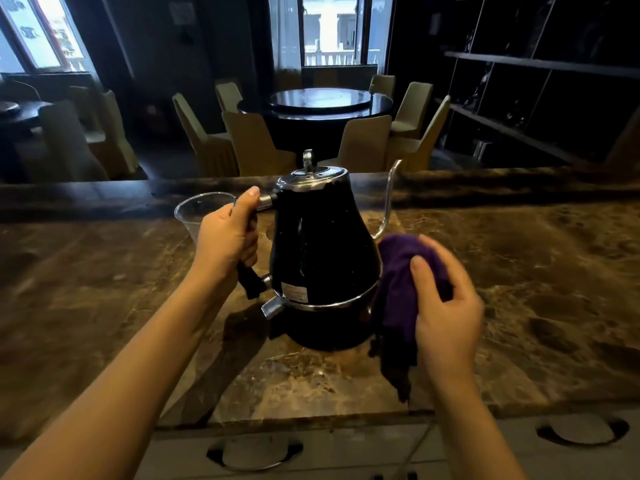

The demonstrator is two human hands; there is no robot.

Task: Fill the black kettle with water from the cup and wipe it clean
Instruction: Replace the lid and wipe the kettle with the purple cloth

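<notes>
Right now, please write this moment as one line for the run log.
stage: wiping | left hand: grips kettle handle | right hand: presses cloth on kettle side | lid: on | cup: behind left hand

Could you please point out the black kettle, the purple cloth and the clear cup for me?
black kettle (322,251): head view, on the front of its body.
purple cloth (398,289): head view, on the bunched middle.
clear cup (197,211): head view, on its near wall.

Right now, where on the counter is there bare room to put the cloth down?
The counter is bare right of the right hand and cloth, and left of the left hand's arm. It is crowded in the middle: cup, kettle on its base.
</notes>
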